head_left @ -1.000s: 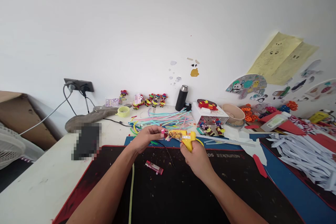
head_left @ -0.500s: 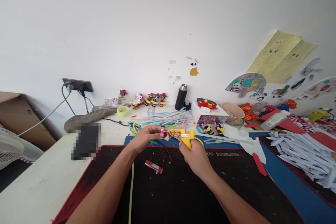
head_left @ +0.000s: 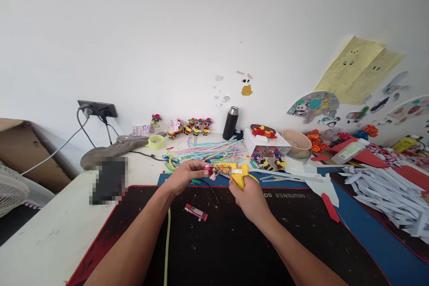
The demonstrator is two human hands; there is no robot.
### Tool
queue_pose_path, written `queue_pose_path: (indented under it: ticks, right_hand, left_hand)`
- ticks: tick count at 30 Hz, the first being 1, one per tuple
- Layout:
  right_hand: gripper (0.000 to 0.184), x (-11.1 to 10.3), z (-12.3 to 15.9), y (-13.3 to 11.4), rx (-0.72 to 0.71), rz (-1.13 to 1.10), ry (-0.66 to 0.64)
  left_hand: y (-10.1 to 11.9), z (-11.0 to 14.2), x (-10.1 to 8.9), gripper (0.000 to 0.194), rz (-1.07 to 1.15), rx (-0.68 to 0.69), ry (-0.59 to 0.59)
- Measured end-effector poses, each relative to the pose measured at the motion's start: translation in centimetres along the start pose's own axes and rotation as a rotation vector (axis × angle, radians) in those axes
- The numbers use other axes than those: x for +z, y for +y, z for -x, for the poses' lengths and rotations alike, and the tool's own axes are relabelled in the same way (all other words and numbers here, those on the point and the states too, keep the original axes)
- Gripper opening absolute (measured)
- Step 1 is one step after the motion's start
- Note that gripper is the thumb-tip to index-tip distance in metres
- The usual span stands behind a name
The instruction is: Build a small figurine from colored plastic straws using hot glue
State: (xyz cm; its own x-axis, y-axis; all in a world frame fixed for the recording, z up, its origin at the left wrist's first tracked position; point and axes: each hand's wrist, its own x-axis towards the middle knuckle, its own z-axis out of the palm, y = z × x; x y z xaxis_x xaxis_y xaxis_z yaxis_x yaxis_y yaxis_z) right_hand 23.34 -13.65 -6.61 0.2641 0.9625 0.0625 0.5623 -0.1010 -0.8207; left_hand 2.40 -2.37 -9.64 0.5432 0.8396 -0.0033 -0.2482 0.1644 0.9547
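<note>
My right hand [head_left: 248, 192] is wrapped round the handle of a yellow hot glue gun [head_left: 236, 172], its nozzle pointing left. The nozzle's metal end is at a small pink and red craft figure [head_left: 210, 170]; whether it touches cannot be made out. My left hand [head_left: 185, 175] pinches that figure between thumb and fingers, which hide part of it. Below the hands a pink lighter [head_left: 196, 212] lies on the black desk mat [head_left: 234, 241]. Behind them is a heap of pastel pipe cleaners [head_left: 214, 148].
Several finished figures [head_left: 198, 127] stand along the wall, left of a black thermos [head_left: 231, 123]. A white box [head_left: 268, 142] and a round bowl [head_left: 296, 141] are at the back right. White paper strips [head_left: 385, 199] are piled at right. A power strip [head_left: 97, 108] hangs at left.
The hands hold nearly the same pose. The glue gun's nozzle and the figure have shifted very slightly, with more of the figure's red and pink showing. The whole view has moved a little.
</note>
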Motion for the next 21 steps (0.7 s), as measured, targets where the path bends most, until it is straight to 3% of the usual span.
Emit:
queue_pose_path:
  ticks: [21]
  right_hand:
    - [0.027, -0.03, 0.03, 0.94, 0.047, -0.045, -0.004]
  left_hand:
    - [-0.07, -0.10, -0.19, 0.034, -0.014, -0.004, -0.025]
